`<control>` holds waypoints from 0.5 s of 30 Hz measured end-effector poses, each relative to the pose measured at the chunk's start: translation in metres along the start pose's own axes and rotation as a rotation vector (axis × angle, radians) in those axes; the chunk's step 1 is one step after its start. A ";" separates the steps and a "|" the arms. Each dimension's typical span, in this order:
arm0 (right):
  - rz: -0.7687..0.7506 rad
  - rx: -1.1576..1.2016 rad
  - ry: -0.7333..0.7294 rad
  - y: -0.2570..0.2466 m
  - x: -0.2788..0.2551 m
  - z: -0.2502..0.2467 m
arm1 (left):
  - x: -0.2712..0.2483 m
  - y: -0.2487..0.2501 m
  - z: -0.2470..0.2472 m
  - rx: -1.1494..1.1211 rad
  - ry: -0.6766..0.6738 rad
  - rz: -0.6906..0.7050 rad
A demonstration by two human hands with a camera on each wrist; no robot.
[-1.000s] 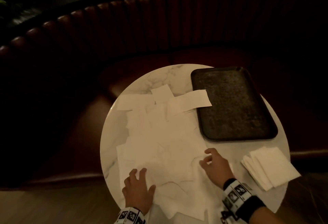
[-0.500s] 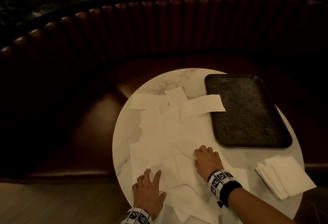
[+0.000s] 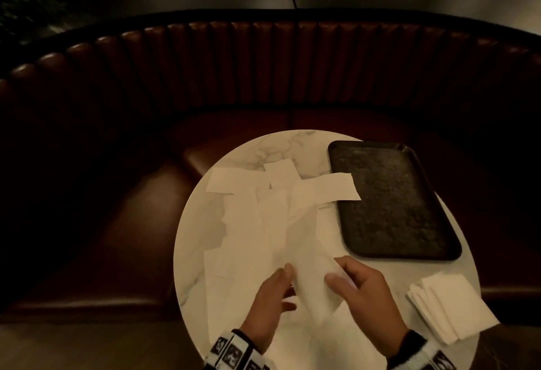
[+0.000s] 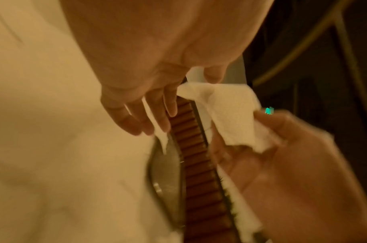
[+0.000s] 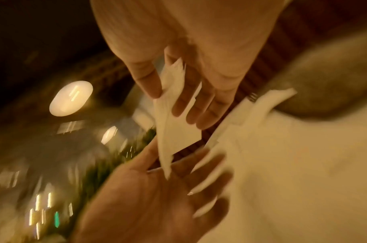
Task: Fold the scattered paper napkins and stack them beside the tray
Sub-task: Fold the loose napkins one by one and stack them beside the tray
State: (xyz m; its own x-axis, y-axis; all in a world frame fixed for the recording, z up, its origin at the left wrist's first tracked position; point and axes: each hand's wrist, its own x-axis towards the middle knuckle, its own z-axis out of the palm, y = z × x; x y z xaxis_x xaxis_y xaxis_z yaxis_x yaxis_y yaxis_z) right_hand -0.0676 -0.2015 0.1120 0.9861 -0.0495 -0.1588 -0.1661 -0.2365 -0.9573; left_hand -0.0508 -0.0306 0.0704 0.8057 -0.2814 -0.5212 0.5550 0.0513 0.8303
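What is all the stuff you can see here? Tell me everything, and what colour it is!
table: one, round, white marble, in front of the bench.
tray: one, dark, on the table's right side.
scattered napkins: many, too overlapped to count, white, spread left of the tray.
folded stack: one pile, white, near the table's right edge, nearer the person than the tray.
held napkin: one, white, lifted between both hands.
bench: one, dark red ribbed, curving behind the table.
left hand: fingers fairly straight beside the held napkin.
right hand: pinches the held napkin.
wristbands: two, black and white.
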 end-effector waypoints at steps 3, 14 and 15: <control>0.120 0.267 -0.019 -0.005 -0.014 -0.012 | -0.007 0.025 0.015 -0.206 -0.013 0.182; 0.045 0.377 0.123 -0.035 -0.029 -0.019 | -0.045 0.050 0.025 0.245 0.077 0.446; 0.028 0.367 0.130 -0.037 -0.029 -0.018 | -0.048 0.050 0.024 0.254 0.088 0.458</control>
State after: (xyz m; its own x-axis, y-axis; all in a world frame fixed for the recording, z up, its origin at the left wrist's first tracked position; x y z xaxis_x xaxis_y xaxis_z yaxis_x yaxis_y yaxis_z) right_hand -0.0903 -0.2092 0.1564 0.9678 -0.1791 -0.1771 -0.1554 0.1287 -0.9794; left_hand -0.0663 -0.0377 0.1419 0.9743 -0.2021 -0.0992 0.0832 -0.0864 0.9928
